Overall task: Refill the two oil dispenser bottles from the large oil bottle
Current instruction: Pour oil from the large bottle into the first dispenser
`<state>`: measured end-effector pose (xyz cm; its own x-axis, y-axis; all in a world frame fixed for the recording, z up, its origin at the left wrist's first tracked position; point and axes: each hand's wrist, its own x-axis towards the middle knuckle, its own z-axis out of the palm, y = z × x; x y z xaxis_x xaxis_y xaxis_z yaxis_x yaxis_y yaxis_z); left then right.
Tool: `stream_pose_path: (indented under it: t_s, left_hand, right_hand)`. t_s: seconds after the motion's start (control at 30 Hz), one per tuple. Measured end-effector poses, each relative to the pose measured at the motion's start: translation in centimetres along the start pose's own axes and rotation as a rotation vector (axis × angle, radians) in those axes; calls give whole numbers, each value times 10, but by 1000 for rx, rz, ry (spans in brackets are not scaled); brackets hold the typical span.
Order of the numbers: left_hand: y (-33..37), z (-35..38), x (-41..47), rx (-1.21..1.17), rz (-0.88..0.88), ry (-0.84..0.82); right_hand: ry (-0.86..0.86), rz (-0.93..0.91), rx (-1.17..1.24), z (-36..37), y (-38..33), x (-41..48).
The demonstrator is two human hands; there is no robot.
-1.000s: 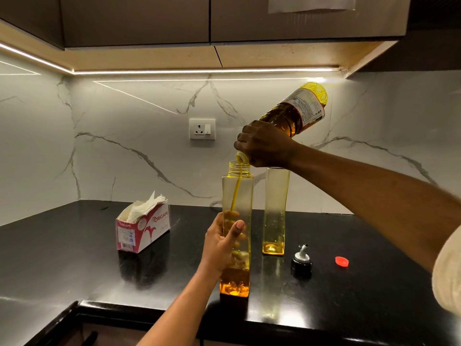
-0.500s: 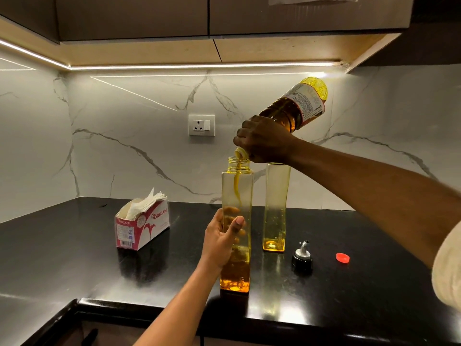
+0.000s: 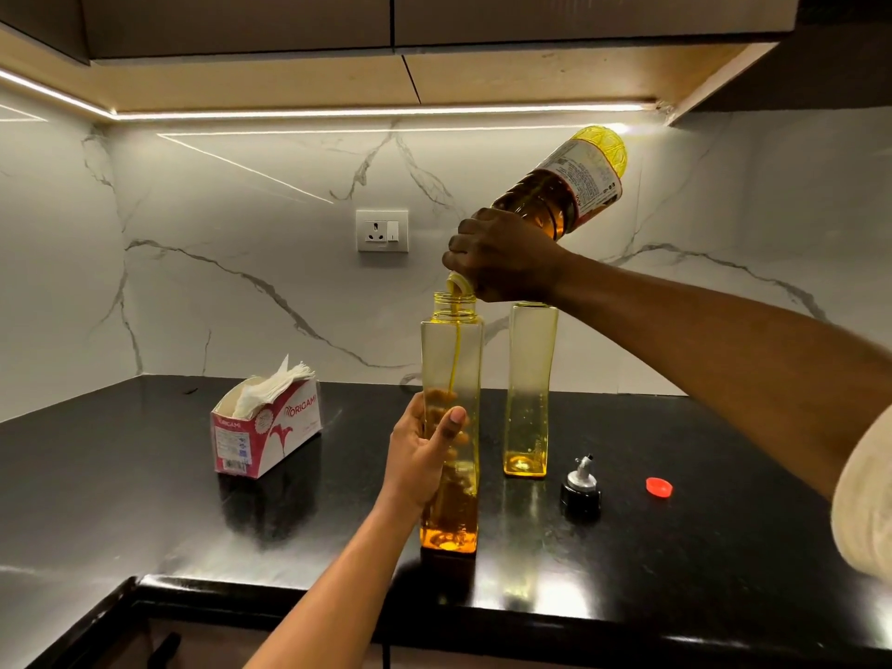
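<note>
My right hand (image 3: 504, 255) grips the neck end of the large oil bottle (image 3: 567, 190), tipped steeply with its mouth over the near dispenser bottle (image 3: 451, 359). A thin stream of oil runs down inside that tall yellow bottle, and amber oil fills its lower part. My left hand (image 3: 422, 451) holds this bottle around its middle, steadying it upright on the black counter (image 3: 145, 499). The second dispenser bottle (image 3: 528, 393) stands just behind to the right, open-topped, with a little oil at its bottom.
A black pourer cap with a metal spout (image 3: 580, 490) and a small red cap (image 3: 659, 487) lie on the counter to the right. A tissue box (image 3: 265, 427) stands at the left. A wall socket (image 3: 382, 230) sits on the marble backsplash.
The oil level in the near dispenser bottle has risen a little as pouring goes on. Both hands keep their grips; the view has shifted slightly.
</note>
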<state>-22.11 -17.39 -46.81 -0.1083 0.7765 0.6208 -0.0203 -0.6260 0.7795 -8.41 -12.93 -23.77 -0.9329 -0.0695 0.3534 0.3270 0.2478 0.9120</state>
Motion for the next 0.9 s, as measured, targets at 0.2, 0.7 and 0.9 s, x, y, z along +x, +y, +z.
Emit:
stream_pose_path:
  t_s: [0.2, 0.7, 0.9]
  left_hand:
    - [0, 0, 1, -6, 8, -6]
    - [0, 0, 0, -4, 13, -13]
    - [1, 0, 0, 2, 10, -12]
  right_hand:
    - [1, -30, -8, 0, 1, 1]
    - [-23, -24, -4, -1, 1, 1]
    - [-19, -14, -4, -3, 0, 0]
